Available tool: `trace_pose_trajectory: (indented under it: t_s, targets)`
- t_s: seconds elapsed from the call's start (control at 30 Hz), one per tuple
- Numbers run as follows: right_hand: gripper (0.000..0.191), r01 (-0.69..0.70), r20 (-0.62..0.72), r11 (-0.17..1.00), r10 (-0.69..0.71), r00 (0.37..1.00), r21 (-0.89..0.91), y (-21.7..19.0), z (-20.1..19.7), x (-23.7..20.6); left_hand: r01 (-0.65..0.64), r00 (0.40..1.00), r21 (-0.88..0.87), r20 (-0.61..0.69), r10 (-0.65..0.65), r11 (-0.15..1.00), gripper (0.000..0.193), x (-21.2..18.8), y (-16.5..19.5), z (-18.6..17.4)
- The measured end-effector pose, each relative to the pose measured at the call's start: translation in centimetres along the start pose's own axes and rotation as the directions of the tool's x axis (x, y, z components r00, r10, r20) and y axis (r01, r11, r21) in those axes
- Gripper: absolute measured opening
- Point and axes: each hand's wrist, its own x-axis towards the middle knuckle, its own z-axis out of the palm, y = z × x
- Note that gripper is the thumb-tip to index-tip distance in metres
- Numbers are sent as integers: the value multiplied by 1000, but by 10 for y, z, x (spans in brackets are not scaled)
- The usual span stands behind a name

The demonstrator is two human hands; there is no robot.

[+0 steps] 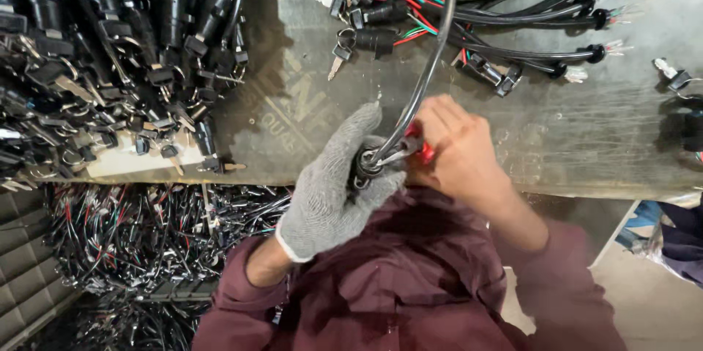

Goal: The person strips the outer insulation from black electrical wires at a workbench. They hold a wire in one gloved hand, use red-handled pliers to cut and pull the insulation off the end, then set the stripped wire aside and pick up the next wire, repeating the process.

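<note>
Gripping black switch body (366, 163), gloved left hand (333, 193) closed around it; bare right hand (454, 146) pinching red-handled tool (419, 147) beside; black cable (428, 65) exiting above grip.

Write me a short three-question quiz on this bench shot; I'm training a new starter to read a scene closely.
1. True or false: both hands wear gloves.
2. What colour is the tool handle in the right hand? A) red B) yellow C) blue
3. Fill in: the big heap of black switch assemblies lies on the person's ____ side of the bench.

Key
1. False: only the left hand wears a grey knit glove; its grip is round a black switch body with a black cable.
2. A
3. left
</note>
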Motion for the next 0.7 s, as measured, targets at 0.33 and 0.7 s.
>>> trace_pose_trajectory:
  t_s: [0.33, 0.7]
  targets:
    - [40, -153, -57, 976, 146, 988, -153, -19, 5, -10, -172, 954, 425, -152, 258, 888, 70, -15, -30, 24]
    - [37, -284, -68, 959, 283, 957, -10, -29, 17, -32, -215, 944, 745, -6, 329, 631, 72, -17, -37, 20]
